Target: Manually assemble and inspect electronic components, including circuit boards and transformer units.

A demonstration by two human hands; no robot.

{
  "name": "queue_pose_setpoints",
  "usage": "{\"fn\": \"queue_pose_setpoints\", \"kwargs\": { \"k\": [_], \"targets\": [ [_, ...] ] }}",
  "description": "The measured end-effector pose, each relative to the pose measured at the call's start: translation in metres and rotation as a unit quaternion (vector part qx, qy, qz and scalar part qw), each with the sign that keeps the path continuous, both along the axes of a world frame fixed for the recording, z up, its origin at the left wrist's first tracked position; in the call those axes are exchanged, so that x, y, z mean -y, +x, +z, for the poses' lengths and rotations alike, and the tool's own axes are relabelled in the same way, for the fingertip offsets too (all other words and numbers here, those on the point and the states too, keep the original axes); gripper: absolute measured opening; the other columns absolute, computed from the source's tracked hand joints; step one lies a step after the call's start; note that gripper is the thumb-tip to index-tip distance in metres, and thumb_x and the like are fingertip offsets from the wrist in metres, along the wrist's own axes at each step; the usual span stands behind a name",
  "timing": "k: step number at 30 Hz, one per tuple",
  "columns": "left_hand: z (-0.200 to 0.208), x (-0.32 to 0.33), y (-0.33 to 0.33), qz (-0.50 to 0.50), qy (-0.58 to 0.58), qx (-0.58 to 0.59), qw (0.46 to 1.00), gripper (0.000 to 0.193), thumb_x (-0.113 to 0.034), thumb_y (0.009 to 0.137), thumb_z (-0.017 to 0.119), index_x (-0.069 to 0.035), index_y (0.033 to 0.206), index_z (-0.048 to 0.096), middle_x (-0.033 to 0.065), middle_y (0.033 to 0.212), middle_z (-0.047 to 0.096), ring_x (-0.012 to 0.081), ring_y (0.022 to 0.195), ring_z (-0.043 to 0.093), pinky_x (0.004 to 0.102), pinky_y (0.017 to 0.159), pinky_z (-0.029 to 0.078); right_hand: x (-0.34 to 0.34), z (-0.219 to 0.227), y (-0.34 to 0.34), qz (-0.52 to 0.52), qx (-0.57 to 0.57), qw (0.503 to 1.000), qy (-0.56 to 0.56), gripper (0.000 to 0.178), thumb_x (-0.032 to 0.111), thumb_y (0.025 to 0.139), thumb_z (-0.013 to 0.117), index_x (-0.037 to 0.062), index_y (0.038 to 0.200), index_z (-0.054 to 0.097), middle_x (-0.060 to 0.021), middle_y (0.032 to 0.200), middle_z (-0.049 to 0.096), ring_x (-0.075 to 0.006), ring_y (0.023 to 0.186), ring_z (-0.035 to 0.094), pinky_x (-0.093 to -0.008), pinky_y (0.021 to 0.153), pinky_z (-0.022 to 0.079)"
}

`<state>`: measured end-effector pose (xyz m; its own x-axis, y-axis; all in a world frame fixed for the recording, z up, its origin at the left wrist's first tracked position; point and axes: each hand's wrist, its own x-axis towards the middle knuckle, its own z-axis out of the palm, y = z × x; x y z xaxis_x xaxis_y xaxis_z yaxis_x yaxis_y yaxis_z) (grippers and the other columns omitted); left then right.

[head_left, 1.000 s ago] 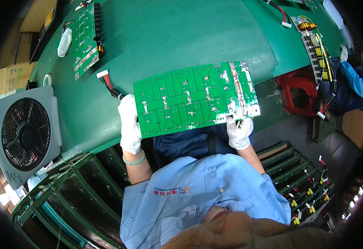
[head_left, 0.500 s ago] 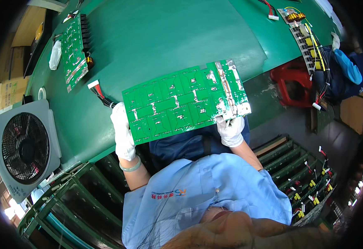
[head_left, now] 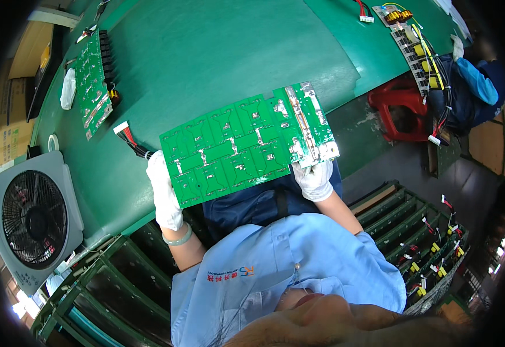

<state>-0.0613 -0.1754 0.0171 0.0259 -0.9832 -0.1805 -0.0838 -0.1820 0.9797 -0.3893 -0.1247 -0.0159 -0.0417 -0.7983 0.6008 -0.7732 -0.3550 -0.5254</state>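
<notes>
A large green circuit board is held up in front of me, its soldered face showing. My left hand, in a white glove, grips its left edge, the fingers partly hidden behind it. My right hand, gloved too, is closed on the lower right corner, below the broad silvery solder strips. From behind the left edge a bundle of red and black wires with a white connector sticks out over the green table mat. The board's underside is hidden.
Another circuit board lies at the far left beside a white wrapped object. A grey fan stands at the left. At right are a co-worker's blue sleeve, a component-laden board, a red stool and a slotted rack.
The board and both hands appear slightly further left in the view, as do the surroundings. Both hands keep their hold on the board.
</notes>
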Motion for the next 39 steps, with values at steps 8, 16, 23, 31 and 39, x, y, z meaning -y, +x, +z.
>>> {"fn": "queue_pose_setpoints", "kwargs": {
  "k": [8, 16, 23, 31, 39],
  "targets": [
    [-0.01, 0.009, 0.013, -0.04, 0.086, 0.056, 0.994, 0.038, -0.029, 0.101, 0.049, -0.003, 0.13, 0.045, 0.0049, 0.12, 0.052, 0.012, 0.106, 0.053, 0.0285, 0.092, 0.046, 0.002, -0.006, -0.001, -0.01, 0.005, 1.0, -0.001, 0.036, 0.015, 0.081, 0.074, 0.0028, 0.114, 0.066, -0.0178, 0.113, 0.066, -0.0382, 0.099, 0.064, -0.0456, 0.085, 0.049],
    [-0.002, 0.0, 0.0, 0.009, 0.007, -0.082, 0.997, 0.035, -0.027, 0.102, 0.048, -0.003, 0.127, 0.048, 0.0049, 0.114, 0.057, 0.0124, 0.1, 0.058, 0.0274, 0.085, 0.049, 0.011, 0.006, 0.0, 0.019, 0.051, 0.999, 0.002, 0.035, 0.0, 0.077, 0.065, 0.0036, 0.112, 0.07, -0.0181, 0.12, 0.065, -0.0368, 0.104, 0.064, -0.0417, 0.086, 0.051],
    [-0.006, 0.005, 0.007, 0.011, 0.04, -0.089, 0.995, 0.033, -0.029, 0.103, 0.046, -0.003, 0.123, 0.051, 0.0042, 0.107, 0.06, 0.0113, 0.092, 0.061, 0.0272, 0.079, 0.053, 0.016, 0.006, -0.001, 0.02, 0.034, 0.999, -0.002, 0.037, 0.002, 0.075, 0.068, 0.0036, 0.112, 0.07, -0.0183, 0.12, 0.065, -0.0366, 0.102, 0.065, -0.0402, 0.083, 0.053],
    [-0.006, 0.007, 0.012, -0.028, 0.022, 0.011, 0.999, 0.035, -0.027, 0.102, 0.046, -0.002, 0.126, 0.049, 0.006, 0.115, 0.057, 0.0127, 0.098, 0.059, 0.0282, 0.083, 0.051, 0.014, 0.004, 0.004, 0.008, 0.041, 0.999, -0.014, 0.035, 0.002, 0.077, 0.067, 0.0032, 0.111, 0.07, -0.0185, 0.12, 0.065, -0.0377, 0.103, 0.066, -0.0406, 0.085, 0.053],
    [-0.002, 0.0, 0.002, 0.002, 0.014, -0.023, 1.0, 0.036, -0.024, 0.102, 0.047, -0.002, 0.13, 0.046, 0.0056, 0.119, 0.055, 0.013, 0.104, 0.057, 0.0286, 0.089, 0.049, 0.013, 0.002, 0.003, 0.003, 0.043, 0.999, -0.021, 0.038, 0.002, 0.074, 0.067, 0.0055, 0.112, 0.07, -0.0171, 0.118, 0.066, -0.0346, 0.097, 0.067, -0.0401, 0.08, 0.054]
  ]
}}
